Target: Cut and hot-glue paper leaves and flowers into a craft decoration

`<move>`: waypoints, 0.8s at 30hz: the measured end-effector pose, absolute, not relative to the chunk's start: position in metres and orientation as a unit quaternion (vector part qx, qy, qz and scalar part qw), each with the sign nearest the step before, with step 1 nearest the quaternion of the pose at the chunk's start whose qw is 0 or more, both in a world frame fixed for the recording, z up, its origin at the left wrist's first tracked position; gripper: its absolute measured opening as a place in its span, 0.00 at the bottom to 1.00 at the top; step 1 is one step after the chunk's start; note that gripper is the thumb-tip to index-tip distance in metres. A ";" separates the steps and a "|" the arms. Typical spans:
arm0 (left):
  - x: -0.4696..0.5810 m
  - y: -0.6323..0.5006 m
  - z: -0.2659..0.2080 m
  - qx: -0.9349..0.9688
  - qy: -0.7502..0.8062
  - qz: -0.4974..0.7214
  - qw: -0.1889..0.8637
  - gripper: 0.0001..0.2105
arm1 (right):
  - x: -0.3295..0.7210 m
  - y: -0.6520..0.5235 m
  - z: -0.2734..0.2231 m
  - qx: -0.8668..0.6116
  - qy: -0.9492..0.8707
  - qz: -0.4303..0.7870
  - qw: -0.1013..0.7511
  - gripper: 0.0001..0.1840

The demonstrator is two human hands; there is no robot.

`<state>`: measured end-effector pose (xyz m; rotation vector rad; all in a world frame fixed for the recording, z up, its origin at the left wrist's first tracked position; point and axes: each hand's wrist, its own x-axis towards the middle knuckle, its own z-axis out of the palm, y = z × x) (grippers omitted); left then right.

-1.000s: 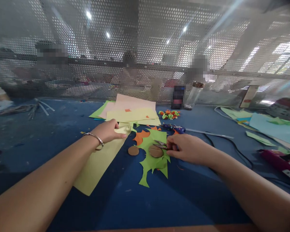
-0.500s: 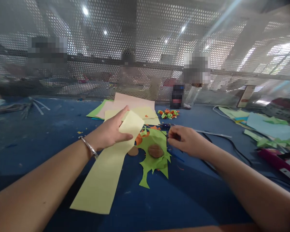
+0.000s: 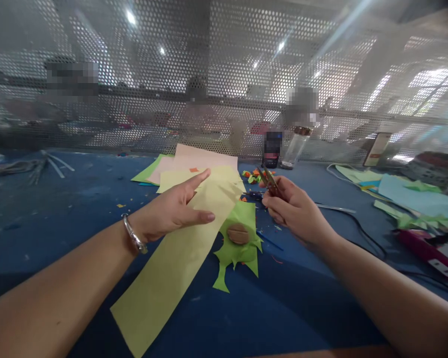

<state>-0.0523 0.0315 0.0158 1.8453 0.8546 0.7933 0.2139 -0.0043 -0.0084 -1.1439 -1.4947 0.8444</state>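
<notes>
My left hand (image 3: 173, 211) hovers over or rests on a long pale yellow paper strip (image 3: 164, 273), with thumb and forefinger stretched apart; whether its underside touches the paper is hidden. My right hand (image 3: 296, 209) is closed round a small pair of scissors (image 3: 269, 183), blades pointing up and away from me. The handles are mostly covered by the fingers. Between the hands lies a jagged green paper piece (image 3: 242, 256), with a brown oval disc (image 3: 238, 233) on it. A dark-handled tool (image 3: 254, 195) lies just left of my right hand.
Stacked paper sheets (image 3: 205, 156) lie ahead, beside a pile of orange and green scraps (image 3: 252, 176). A glass bottle (image 3: 295, 148) stands against the perforated screen (image 3: 224, 114). At right are a magenta power strip (image 3: 425, 251), black cable (image 3: 371, 241) and blue paper (image 3: 414, 191).
The yellow strip's far end has dropped and shifted right over the orange scraps; its near end has come closer. My right hand has turned, bringing the scissors up into view.
</notes>
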 end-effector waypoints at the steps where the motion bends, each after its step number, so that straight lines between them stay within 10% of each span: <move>1: -0.050 0.028 0.016 0.741 0.340 0.317 0.484 0.48 | 0.213 -0.005 -0.008 -0.473 -0.618 0.364 0.512 0.12; 16: -0.033 0.009 0.014 0.630 0.280 0.243 0.682 0.52 | 0.203 -0.013 -0.004 -0.473 -0.613 0.448 0.447 0.17; 24: -0.025 0.012 0.006 0.596 0.323 0.200 0.707 0.24 | 0.200 -0.015 -0.007 -0.460 -0.695 0.379 0.402 0.10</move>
